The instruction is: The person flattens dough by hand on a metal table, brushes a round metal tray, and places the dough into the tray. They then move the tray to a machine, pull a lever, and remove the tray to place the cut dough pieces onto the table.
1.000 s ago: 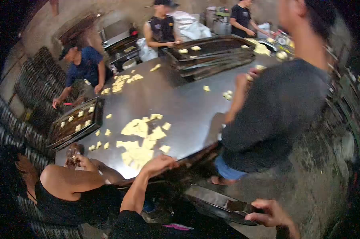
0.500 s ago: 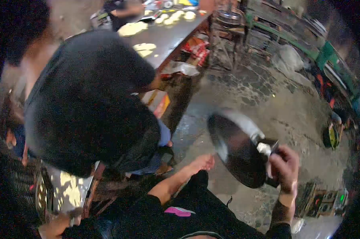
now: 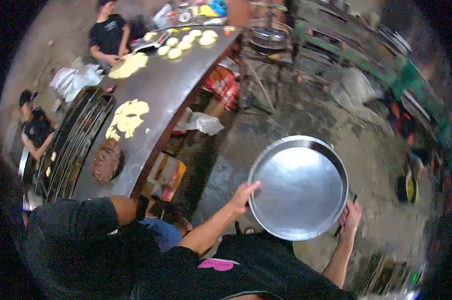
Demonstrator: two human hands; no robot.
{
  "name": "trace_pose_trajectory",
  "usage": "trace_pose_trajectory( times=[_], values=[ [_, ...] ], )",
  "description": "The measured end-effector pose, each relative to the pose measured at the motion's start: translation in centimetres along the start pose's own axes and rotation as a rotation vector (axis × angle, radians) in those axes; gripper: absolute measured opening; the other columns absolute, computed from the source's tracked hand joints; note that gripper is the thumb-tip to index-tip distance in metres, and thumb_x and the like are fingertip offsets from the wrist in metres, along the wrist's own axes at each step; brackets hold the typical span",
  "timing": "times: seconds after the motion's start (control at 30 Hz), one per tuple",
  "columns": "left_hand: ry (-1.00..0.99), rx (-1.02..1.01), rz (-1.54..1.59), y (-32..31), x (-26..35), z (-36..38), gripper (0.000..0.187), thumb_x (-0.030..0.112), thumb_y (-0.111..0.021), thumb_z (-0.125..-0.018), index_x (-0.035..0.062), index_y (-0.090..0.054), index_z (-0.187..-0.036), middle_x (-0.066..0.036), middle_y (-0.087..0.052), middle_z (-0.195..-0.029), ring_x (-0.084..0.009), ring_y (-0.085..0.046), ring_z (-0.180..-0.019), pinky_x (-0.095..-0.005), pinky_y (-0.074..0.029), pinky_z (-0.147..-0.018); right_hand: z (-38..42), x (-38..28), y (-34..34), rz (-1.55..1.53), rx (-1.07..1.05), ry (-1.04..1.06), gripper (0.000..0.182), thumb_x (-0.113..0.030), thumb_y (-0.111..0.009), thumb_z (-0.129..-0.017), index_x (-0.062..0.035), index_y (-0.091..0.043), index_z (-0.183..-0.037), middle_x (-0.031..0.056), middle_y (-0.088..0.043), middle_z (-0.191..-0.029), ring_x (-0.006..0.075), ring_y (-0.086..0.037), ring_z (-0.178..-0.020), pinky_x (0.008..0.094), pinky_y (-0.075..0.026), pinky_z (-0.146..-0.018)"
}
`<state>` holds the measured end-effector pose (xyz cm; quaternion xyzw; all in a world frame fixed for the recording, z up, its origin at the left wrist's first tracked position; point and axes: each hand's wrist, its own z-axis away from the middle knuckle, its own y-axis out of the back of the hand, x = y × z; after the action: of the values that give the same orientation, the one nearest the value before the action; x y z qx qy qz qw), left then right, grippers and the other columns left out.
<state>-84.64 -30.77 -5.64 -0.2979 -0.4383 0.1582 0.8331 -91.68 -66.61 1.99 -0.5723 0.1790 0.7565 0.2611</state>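
Note:
A round, shallow metal pan (image 3: 298, 187) is held in front of my body, its shiny inside facing up toward the camera. My left hand (image 3: 245, 196) grips its left rim, with the thumb over the edge. At the lower right rim is my right hand (image 3: 351, 216), fingers closed round the pan's edge and a dark, narrow piece whose shape I cannot make out fully. Nothing lies inside the pan.
A long metal table (image 3: 173, 80) holds dough balls (image 3: 175, 53), flattened dough (image 3: 128, 119) and a brown mass (image 3: 106, 161). A co-worker in black (image 3: 81, 225) is close at my left; two more people stand beyond. Dark racks (image 3: 78, 142) flank the table.
The pan has turned from edge-on to face-up and moved slightly left. My left hand has taken hold of its rim. The nearby co-worker has shifted down and left, uncovering the table.

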Motion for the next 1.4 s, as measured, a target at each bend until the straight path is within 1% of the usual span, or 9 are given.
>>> trace_pose_trajectory(
  times=[0.13,0.4,0.67,0.73,0.93,1.07,1.13,1.3,1.4],
  values=[
    [-0.294,0.177,-0.228,0.2,5.0,-11.2,0.064,0.014,-0.062,-0.089,0.0063,-0.031,-0.144,-0.01,-0.05,-0.131,-0.0156,-0.049,-0.114,-0.0316,-0.042,-0.095,-13.6,4.9,-6.2,0.111,-0.032,-0.116,0.038,-0.031,-0.054,-0.092,-0.0176,-0.042,-0.059,-0.007,-0.037,-0.046,0.0072,-0.033,-0.034,0.0237,-0.022,-0.031],
    [-0.464,0.641,-0.169,6.3,20.3,-19.6,0.059,0.0,-0.055,-0.086,0.0086,-0.038,-0.142,-0.004,-0.059,-0.112,-0.0117,-0.056,-0.088,-0.0261,-0.048,-0.077,-39.0,10.9,-32.2,0.798,-0.523,0.249,0.025,-0.016,-0.048,-0.093,0.0049,-0.062,-0.096,0.0078,-0.06,-0.062,0.0143,-0.052,-0.047,0.0313,-0.039,-0.043],
    [-0.818,0.962,0.142,17.4,37.7,-22.8,0.058,-0.003,-0.047,-0.089,0.0049,-0.031,-0.143,-0.012,-0.056,-0.118,-0.0195,-0.059,-0.098,-0.0326,-0.05,-0.082,-39.1,2.1,-75.7,0.864,-1.138,0.256,0.037,-0.028,-0.042,-0.095,0.0035,-0.061,-0.092,0.0198,-0.065,-0.076,0.0323,-0.064,-0.066,0.0436,-0.05,-0.067],
    [-0.865,1.025,0.126,20.1,40.2,-23.8,0.057,-0.003,-0.046,-0.089,0.0055,-0.03,-0.143,-0.012,-0.056,-0.116,-0.0209,-0.059,-0.097,-0.0343,-0.051,-0.083,-38.1,-0.1,-81.2,0.912,-1.147,0.451,0.037,-0.028,-0.043,-0.094,0.004,-0.061,-0.097,0.0283,-0.062,-0.101,0.0463,-0.057,-0.099,0.0502,-0.045,-0.084],
    [-0.895,1.206,0.315,26.2,45.8,-26.3,0.05,-0.005,-0.045,-0.086,-0.0018,-0.039,-0.135,-0.015,-0.058,-0.113,-0.0243,-0.06,-0.098,-0.0367,-0.051,-0.085,-41.9,-2.2,-92.9,1.395,-1.629,0.558,0.055,-0.047,-0.038,-0.094,0.0013,-0.062,-0.105,0.0259,-0.064,-0.097,0.0409,-0.063,-0.09,0.0465,-0.048,-0.081],
    [-0.887,1.557,0.24,31.2,47.1,-29.7,0.04,-0.005,-0.051,-0.081,-0.0055,-0.055,-0.121,-0.012,-0.061,-0.105,-0.0213,-0.059,-0.09,-0.0326,-0.048,-0.08,-55.2,-6.7,-103.0,1.573,-1.303,1.187,0.027,-0.027,-0.054,-0.087,-0.0043,-0.068,-0.091,0.0201,-0.066,-0.093,0.0359,-0.066,-0.085,0.0442,-0.055,-0.069],
    [-0.749,1.805,-0.203,32.2,45.1,-28.6,0.031,-0.005,-0.055,-0.078,-0.0072,-0.062,-0.109,-0.011,-0.062,-0.098,-0.0195,-0.057,-0.085,-0.0316,-0.046,-0.078,-60.1,-10.5,-105.5,1.48,-0.906,0.993,0.02,-0.017,-0.058,-0.075,-0.0067,-0.07,-0.087,0.0186,-0.067,-0.095,0.034,-0.067,-0.086,0.0436,-0.055,-0.072],
    [-0.673,1.963,-0.148,32.8,44.7,-30.5,0.029,-0.001,-0.06,-0.078,-0.0076,-0.062,-0.106,-0.01,-0.062,-0.089,-0.0187,-0.056,-0.081,-0.0314,-0.045,-0.075,-76.9,-12.7,-120.4,1.711,-0.61,1.526,0.038,-0.015,-0.043,-0.091,-0.0035,-0.051,-0.126,0.0159,-0.036,-0.145,0.0329,-0.022,-0.14,0.0564,-0.035,-0.102],
    [-0.513,2.045,-0.462,29.4,47.2,-29.9,0.028,0.004,-0.061,-0.08,-0.0075,-0.061,-0.105,-0.009,-0.061,-0.085,-0.0184,-0.054,-0.078,-0.0318,-0.045,-0.072,-82.6,-13.0,-125.1,1.927,-0.657,1.97,0.036,-0.016,-0.044,-0.091,-0.0055,-0.052,-0.124,0.0178,-0.044,-0.139,0.0377,-0.033,-0.134,0.0521,-0.045,-0.093]
  ],
)
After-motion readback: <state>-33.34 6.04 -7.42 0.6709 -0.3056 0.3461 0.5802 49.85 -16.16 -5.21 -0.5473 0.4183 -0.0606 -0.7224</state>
